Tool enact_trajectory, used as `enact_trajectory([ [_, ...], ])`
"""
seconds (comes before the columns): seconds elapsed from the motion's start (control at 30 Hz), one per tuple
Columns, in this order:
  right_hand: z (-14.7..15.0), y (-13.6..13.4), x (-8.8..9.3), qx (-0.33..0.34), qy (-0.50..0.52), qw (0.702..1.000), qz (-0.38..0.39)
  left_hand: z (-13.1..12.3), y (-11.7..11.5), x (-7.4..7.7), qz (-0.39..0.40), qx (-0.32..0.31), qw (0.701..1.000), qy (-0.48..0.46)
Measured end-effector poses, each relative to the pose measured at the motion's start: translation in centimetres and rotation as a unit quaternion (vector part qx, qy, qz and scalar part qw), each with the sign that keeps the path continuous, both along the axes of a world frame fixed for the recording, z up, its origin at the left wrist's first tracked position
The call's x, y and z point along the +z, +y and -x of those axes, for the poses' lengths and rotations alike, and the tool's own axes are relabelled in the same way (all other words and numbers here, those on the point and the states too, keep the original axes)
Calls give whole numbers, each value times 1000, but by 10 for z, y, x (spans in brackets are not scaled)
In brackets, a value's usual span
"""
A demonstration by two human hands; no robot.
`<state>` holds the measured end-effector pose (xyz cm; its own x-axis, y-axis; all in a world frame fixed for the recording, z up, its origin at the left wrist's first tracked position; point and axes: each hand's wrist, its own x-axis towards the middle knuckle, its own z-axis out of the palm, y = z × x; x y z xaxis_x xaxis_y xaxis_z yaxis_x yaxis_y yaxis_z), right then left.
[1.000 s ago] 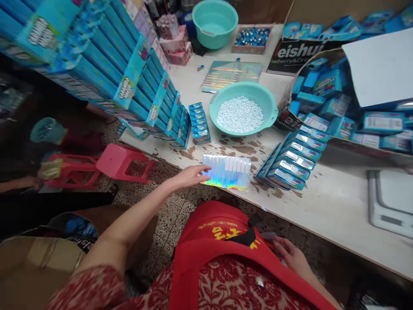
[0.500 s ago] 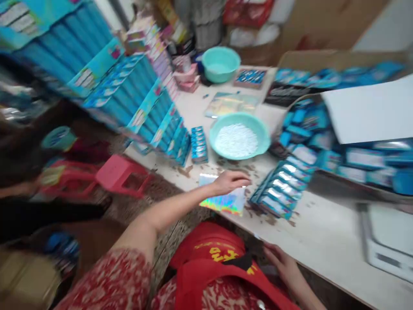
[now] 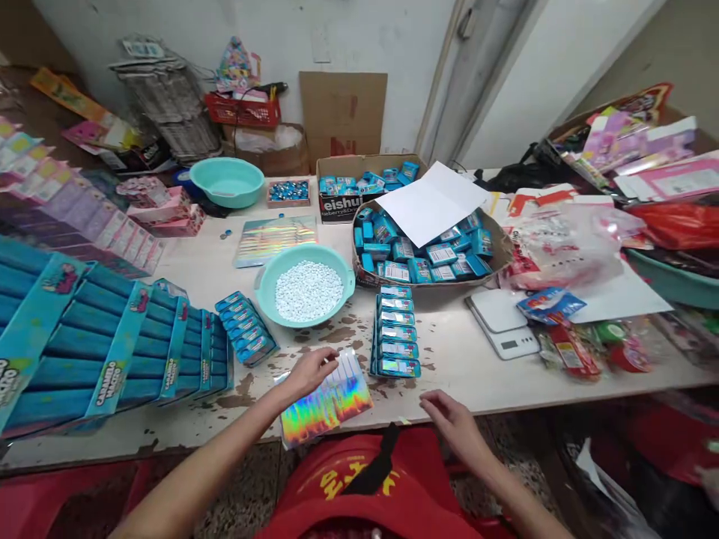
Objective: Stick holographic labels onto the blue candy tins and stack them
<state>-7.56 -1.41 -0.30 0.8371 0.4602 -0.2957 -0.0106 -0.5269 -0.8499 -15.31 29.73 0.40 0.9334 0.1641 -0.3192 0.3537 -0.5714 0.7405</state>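
A shiny rainbow-silver sticker sheet (image 3: 337, 400) lies at the table's front edge, with pale strips along its upper part. Over its upper left part is my left hand (image 3: 308, 373), fingers loosely bent and a small gap between thumb and fingertips; I make out nothing held there. My right hand (image 3: 454, 425) hovers at the front edge, fingers part-bent and apart, with nothing visible in them. Between the sheet and that hand, a tiny pale scrap (image 3: 404, 421) shows at the edge. A display tray of blue boxes (image 3: 398, 333) stands just beyond, right of the sheet.
Behind the sheet sits a turquoise basin of white pellets (image 3: 308, 292). Tall stacked blue display boxes (image 3: 112, 337) fill the left, beside a smaller blue tray (image 3: 247, 328). A carton of small blue boxes (image 3: 438, 258) and a white scale (image 3: 502, 322) stand right.
My view has swung to the right and levelled, bringing the scale and bagged goods into full view. The left hand stays over the sheet; the right hand stays by the edge.
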Motion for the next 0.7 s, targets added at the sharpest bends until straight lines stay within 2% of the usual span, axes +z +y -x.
enact_trajectory([
  [0.07,10,15,7,69,18,997,-21,1,-6,7,44,29,999,-1],
  [0.13,21,25,12,109,36,993,-35,16,-16,18,106,29,994,20],
  [0.3,27,33,17,92,91,990,-54,54,-40,74,242,-11,968,61],
  [0.37,23,34,17,101,92,989,-63,56,-47,86,258,-26,964,53],
  [0.4,22,34,15,104,87,988,-67,56,-50,84,260,-28,964,52],
  [0.47,19,30,9,88,84,990,-67,51,-56,66,260,-6,963,66],
  [0.53,14,21,-3,29,91,994,-57,42,-58,33,266,56,959,78],
  [0.63,-11,9,-28,-130,75,987,-62,11,-59,-14,292,169,941,35],
  [0.7,-39,12,-40,-235,60,965,-100,-22,-62,-32,312,216,925,-21],
])
